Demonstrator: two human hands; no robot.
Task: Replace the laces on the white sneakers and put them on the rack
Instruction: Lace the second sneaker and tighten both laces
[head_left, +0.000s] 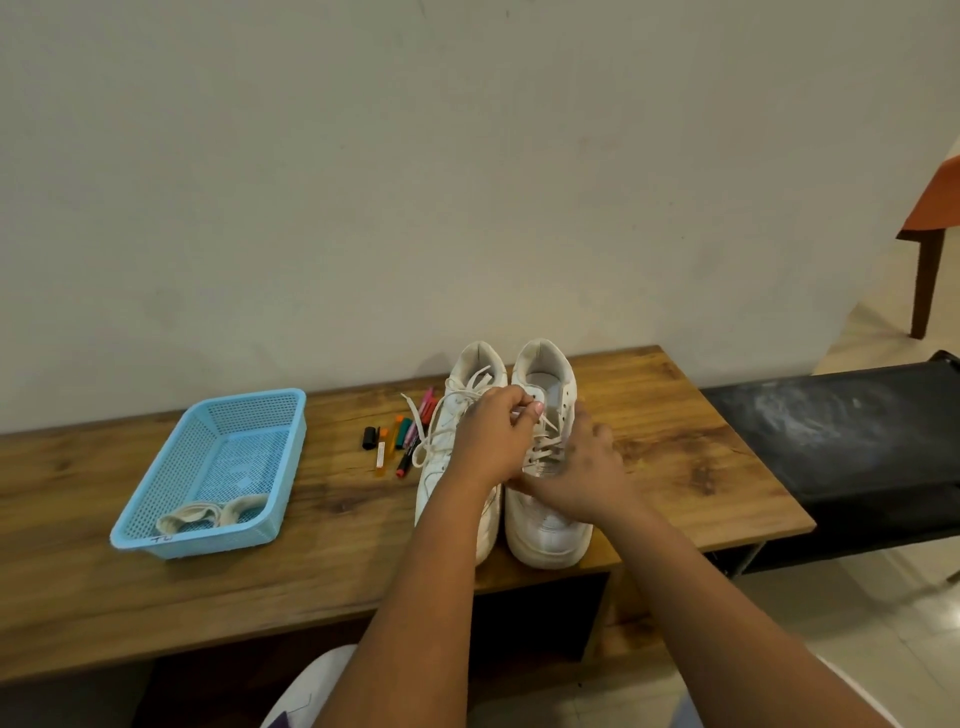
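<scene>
At nine o'clock on the bench (322, 561), a blue basket (208, 470) holding rolled laces (210, 515); markers (397, 441) just left of centre. At centre, two white sneakers (545, 525) side by side, toes toward six o'clock. Left hand (491, 441) fingers (524, 402) pinching a lace (540, 422) over the right-side shoe; right hand (582, 475) resting on it, fingers partly hidden, grip unclear.

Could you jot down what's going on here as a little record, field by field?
Surface: wooden table
Shoes: two white sneakers side by side
Left hand: pinches a shoelace above the right-side sneaker
Right hand: rests on that sneaker, grip unclear
Basket: blue basket holding rolled laces
Also: markers beside the sneakers
</scene>
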